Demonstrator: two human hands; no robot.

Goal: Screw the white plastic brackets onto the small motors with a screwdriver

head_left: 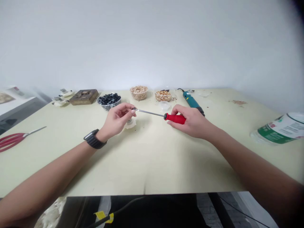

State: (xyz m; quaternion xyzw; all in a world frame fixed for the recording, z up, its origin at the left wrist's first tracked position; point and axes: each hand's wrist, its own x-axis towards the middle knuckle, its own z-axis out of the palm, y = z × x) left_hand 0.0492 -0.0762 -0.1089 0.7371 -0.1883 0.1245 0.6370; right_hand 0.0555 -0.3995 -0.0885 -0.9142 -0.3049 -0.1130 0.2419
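My right hand [190, 122] is wrapped round the red handle of a screwdriver [175, 118]. Its metal shaft points left, level above the table. At the shaft's tip, my left hand [120, 117] pinches a small dark piece [134, 109] between thumb and fingers; it is too small to name. A black watch sits on my left wrist. Just below the left hand, partly hidden by it, a cream-white part [130, 123] rests on the table.
Along the back stand a metal block [84, 97], a bowl of black pieces [109, 100], a tub of beige pieces [139, 92], a tub of brass-coloured pieces [163, 94] and a teal power tool [193, 102]. Red scissors [14, 140] lie left, a labelled container [280, 129] right.
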